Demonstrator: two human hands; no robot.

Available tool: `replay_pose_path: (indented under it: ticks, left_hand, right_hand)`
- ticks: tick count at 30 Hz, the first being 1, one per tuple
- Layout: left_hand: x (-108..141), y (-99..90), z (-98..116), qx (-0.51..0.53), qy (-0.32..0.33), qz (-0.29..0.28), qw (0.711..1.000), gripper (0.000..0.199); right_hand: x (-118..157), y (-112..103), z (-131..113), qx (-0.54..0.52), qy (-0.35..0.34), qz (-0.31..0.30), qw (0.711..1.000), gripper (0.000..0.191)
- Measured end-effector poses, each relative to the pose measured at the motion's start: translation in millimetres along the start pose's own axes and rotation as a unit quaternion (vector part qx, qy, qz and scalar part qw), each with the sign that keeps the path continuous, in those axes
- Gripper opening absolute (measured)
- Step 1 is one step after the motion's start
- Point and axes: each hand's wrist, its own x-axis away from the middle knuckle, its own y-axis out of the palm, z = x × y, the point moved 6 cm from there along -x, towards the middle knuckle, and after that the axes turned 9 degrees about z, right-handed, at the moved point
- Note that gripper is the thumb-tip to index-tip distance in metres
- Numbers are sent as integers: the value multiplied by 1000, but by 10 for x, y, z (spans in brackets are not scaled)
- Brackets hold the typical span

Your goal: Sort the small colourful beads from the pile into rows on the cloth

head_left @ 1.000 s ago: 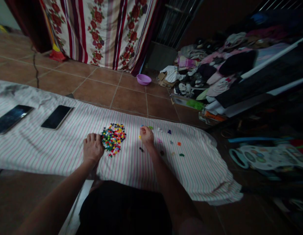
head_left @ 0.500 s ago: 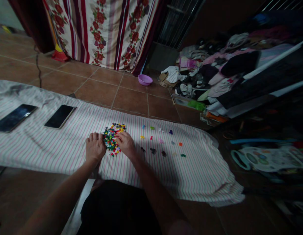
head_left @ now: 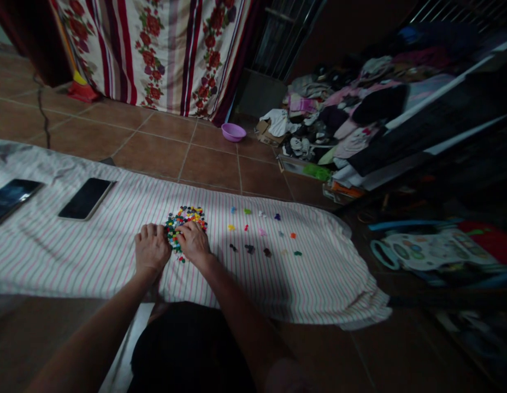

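A heap of small multicoloured plastic pieces [head_left: 191,212] lies on the striped cloth. My left hand [head_left: 152,248] rests palm down on the cloth at the heap's left edge, fingers laid out and holding nothing visible. Over the heap's middle, my right hand [head_left: 193,243] has its bent fingertips drawn together among the pieces; whatever they pinch is too small to make out. To the right, little same-coloured groups stand in loose rows, among them yellow pieces [head_left: 231,227], pink pieces [head_left: 262,232], orange pieces [head_left: 293,235] and dark green pieces [head_left: 298,253].
Two dark-screened devices, a phone [head_left: 87,198] and a larger tablet-like one [head_left: 11,199], lie left on the cloth [head_left: 126,199]. Beyond it are a purple basin [head_left: 233,132] on the tiled floor, a flowered curtain [head_left: 167,60] and a clothes heap [head_left: 339,109].
My right hand has shifted left and deeper over the heap, its fingers now covering more of the middle. My left hand stays beside the heap. The whole view has moved slightly.
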Motion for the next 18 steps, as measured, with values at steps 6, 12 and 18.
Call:
replay_pose_path:
  ticks: [6, 12, 18]
  left_hand:
    - [-2, -18, 0, -2, 0, -1, 1000, 24]
    - [-6, -38, 14, 3, 2, -1, 1000, 26]
    - [-1, -21, 12, -5, 2, -10, 1000, 28]
  right_hand:
    - [41, 8, -31, -17, -15, 18, 1000, 19]
    - [55, -43, -21, -44, -30, 38, 998, 19]
    - [38, -125, -10, -72, -35, 76, 994, 18]
